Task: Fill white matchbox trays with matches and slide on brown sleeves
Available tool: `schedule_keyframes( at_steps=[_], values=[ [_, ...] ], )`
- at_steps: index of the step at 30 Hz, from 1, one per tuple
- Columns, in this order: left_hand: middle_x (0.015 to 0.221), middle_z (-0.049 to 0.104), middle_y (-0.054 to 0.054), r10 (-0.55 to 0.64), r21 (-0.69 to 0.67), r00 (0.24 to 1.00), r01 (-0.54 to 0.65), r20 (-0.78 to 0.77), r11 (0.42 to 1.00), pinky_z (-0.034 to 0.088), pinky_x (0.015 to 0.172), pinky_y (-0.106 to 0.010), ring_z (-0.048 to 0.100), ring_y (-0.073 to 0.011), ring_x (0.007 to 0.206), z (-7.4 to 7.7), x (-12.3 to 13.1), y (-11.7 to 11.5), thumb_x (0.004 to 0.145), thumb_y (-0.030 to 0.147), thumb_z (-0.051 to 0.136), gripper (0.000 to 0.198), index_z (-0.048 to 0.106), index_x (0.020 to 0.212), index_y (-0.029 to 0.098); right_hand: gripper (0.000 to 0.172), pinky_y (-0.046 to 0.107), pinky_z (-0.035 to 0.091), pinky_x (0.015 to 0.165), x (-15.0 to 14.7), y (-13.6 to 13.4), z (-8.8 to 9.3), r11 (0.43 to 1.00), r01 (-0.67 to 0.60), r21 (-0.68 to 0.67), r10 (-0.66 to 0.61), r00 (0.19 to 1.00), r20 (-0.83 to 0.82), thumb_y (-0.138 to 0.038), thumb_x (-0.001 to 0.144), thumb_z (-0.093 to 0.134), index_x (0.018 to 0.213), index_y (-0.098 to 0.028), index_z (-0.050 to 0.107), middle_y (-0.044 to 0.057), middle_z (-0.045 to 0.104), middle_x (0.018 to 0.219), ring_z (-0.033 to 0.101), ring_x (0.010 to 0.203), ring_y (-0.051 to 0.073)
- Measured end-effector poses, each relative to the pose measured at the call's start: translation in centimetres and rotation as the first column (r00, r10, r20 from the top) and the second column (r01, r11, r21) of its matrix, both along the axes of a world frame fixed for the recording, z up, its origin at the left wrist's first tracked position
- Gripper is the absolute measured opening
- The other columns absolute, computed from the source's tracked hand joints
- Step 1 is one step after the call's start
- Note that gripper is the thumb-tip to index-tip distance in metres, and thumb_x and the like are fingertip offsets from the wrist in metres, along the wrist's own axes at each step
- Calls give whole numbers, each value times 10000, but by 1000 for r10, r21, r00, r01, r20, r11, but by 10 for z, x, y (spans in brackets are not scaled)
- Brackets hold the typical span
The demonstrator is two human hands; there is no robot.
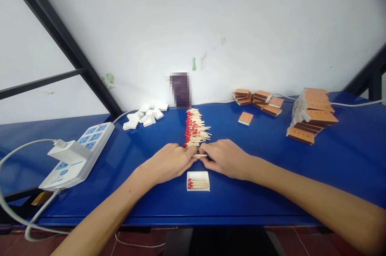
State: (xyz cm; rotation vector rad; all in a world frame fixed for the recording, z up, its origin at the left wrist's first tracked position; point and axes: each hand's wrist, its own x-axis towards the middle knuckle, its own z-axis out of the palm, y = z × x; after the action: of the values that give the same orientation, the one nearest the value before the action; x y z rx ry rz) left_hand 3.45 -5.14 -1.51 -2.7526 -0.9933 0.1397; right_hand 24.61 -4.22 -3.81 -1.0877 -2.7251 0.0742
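Observation:
My left hand [173, 160] and my right hand [226, 158] meet at the near end of a long pile of red-headed matches [195, 127]. Between their closed fingertips is a small bunch of matchsticks [199, 155], pinched from both sides. The heads of that bunch are hidden behind my left fingers. Just in front of my hands, a white matchbox tray [198, 174] lies on the blue table, with some matches [199, 184] along its near side, heads pointing left.
White empty trays [147, 116] lie back left. Orange-brown matchboxes [256, 99] are scattered back right, beside a larger stack [313, 113]. A white power strip [81, 159] with a plugged-in charger and cables occupies the left. A blurred dark object [181, 91] stands against the wall.

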Motion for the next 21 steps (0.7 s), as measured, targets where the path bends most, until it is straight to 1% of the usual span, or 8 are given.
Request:
schedule_keyframes(
  at_steps=[3,5,7,9,12,14,17,21],
  values=[
    [728,675,-64,5,-9,1000,-5,12,1000,486,610,-344,669,-253,627,1,-1,-1,1053,320,298,269,505,1056,148,190,301,145,542,-1,-1,2,1000,5,13,-5,1000,9,-315,971,477,889,-175,575,28,675,715,587,605,168],
    [703,654,-48,17,-31,999,-16,40,999,453,588,-320,646,-235,605,6,-3,-3,1052,330,300,272,504,1058,151,190,297,146,545,-1,-4,6,1000,11,6,-11,1000,-4,-310,970,475,889,-171,577,25,651,684,564,591,163],
    [685,626,-24,28,-90,995,-19,95,996,404,560,-293,610,-205,582,13,-6,-6,1047,339,321,255,507,1031,165,169,289,157,549,-2,-8,12,1000,6,-26,-7,999,-44,-292,959,485,883,-170,574,11,617,656,525,580,150],
    [667,591,2,34,-191,986,-2,164,982,352,537,-273,558,-168,557,22,-8,-11,1040,350,349,248,505,944,183,127,276,172,551,-2,-13,17,995,-23,-94,13,995,-104,-269,935,514,865,-175,562,-21,563,619,461,552,125],
    [607,521,37,46,-385,966,58,255,921,311,522,-252,483,-124,525,31,-10,-16,1029,349,382,276,486,829,190,103,260,178,539,-1,-19,21,968,-101,-229,60,982,-178,-248,896,559,816,-189,536,-64,467,571,342,510,96],
    [571,477,55,65,-488,952,93,298,868,298,513,-239,441,-103,503,34,-11,-17,1010,322,426,255,498,807,185,129,253,186,533,-1,-22,22,947,-147,-286,87,974,-210,-254,893,560,787,-192,521,-71,433,565,310,506,91],
    [552,432,69,89,-552,938,119,336,825,280,501,-225,386,-81,485,33,-10,-16,953,272,522,197,550,784,177,182,246,215,542,0,-24,19,935,-186,-301,119,966,-228,-287,909,534,756,-190,514,-63,456,572,353,516,88],
    [559,422,71,91,-547,922,142,376,825,281,504,-212,361,-65,490,28,-10,-15,865,235,609,141,602,739,172,184,240,252,566,2,-26,15,942,-217,-257,154,957,-245,-317,888,561,756,-189,552,-50,533,608,429,556,90]
  ],
)
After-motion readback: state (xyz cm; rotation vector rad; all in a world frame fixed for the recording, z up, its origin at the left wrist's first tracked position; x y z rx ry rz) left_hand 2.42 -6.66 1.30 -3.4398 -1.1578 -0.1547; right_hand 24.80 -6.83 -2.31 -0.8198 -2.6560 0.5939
